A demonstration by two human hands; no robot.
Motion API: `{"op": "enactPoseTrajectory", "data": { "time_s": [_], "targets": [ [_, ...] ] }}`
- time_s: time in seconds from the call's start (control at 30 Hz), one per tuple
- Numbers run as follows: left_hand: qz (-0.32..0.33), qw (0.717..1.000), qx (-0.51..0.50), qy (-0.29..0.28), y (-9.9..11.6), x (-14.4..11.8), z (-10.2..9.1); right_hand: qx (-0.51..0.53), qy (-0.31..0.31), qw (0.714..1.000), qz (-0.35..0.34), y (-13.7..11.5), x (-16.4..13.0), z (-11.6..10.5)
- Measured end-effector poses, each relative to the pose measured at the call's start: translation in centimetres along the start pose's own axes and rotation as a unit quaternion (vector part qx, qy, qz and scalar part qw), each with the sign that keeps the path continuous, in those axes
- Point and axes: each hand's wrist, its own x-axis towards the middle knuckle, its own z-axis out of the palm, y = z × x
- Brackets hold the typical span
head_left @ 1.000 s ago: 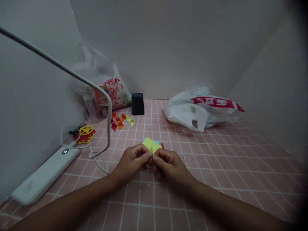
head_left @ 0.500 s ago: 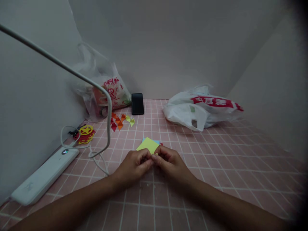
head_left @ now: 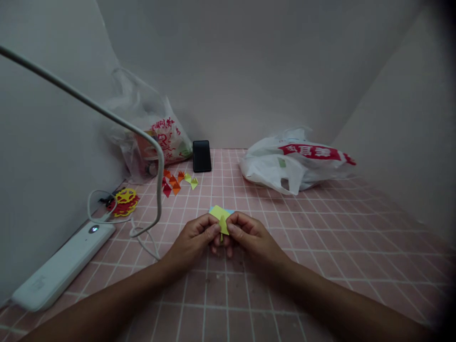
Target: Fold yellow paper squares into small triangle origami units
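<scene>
My left hand (head_left: 195, 239) and my right hand (head_left: 248, 236) meet at the middle of the pink gridded table (head_left: 320, 247). Both pinch a small folded yellow paper piece (head_left: 223, 224) between thumbs and forefingers. Just behind my fingers lies a small stack of coloured paper squares (head_left: 218, 211), yellow on top with a blue edge showing. Further back on the left, several small folded paper pieces (head_left: 177, 180) in red, orange and yellow lie together.
A white desk lamp base (head_left: 57, 267) lies at the left, its arm (head_left: 107, 114) arching overhead, with a white cable (head_left: 140, 235). Red and yellow paper cut-outs (head_left: 124, 200), a clear plastic bag (head_left: 149, 128), a black phone (head_left: 202, 156) and a white plastic bag (head_left: 292, 159) stand at the back.
Both hands keep working the small yellow piece at the same spot; it now hangs lower between my fingertips. The view has tilted slightly.
</scene>
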Motion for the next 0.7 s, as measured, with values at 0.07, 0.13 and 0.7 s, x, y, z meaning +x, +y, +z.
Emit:
{"op": "enactPoseTrajectory", "data": {
  "time_s": [0.07, 0.13, 0.7],
  "targets": [
    [-0.006, 1.0, -0.019, 0.002, -0.01, 0.1, 0.04, 0.013, 0.0, 1.0, 0.002, 0.03, -0.01, 0.02],
    [-0.017, 0.999, -0.038, 0.008, 0.0, 0.15, 0.13, 0.026, 0.0, 1.0, 0.005, 0.05, -0.05, 0.01],
    [-0.058, 0.993, -0.105, 0.016, -0.37, 0.23, 0.28, 0.07, -0.016, 0.997, 0.016, -0.06, -0.1, 0.12]
  ]
}}
